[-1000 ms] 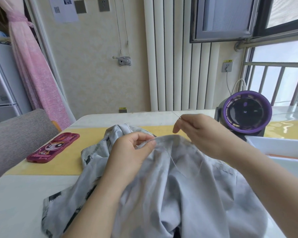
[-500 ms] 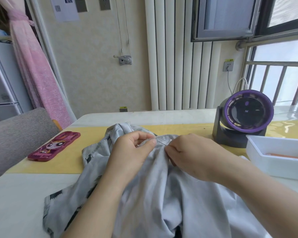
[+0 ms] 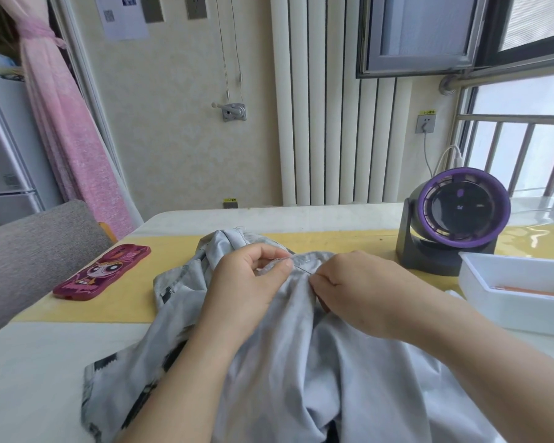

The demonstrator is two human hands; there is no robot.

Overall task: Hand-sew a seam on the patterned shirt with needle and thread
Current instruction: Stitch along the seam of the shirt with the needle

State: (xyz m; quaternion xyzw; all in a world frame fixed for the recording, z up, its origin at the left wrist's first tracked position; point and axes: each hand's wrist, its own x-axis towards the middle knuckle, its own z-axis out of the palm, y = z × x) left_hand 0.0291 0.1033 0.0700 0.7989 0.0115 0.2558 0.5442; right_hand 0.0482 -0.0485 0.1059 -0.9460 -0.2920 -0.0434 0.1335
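Thin steel needle (image 3: 302, 269) lies crosswise, tip toward left hand (image 3: 247, 289) pinching seam fold of grey patterned shirt (image 3: 301, 362); right hand (image 3: 362, 292) pinches its other end.

Slim pickings for readable text. The purple fan (image 3: 458, 212) shows faint lit digits on its dark face, too dim to call. The yellow sticker (image 3: 429, 112) above the wall socket (image 3: 425, 124) carries tiny dark characters, illegible; same story on the low yellow sticker (image 3: 229, 200) behind the table. The paper sheet (image 3: 122, 14) on the wall bears a QR code, print unreadable. The pink phone case (image 3: 103, 271) has blurred lettering under its cartoon figure.
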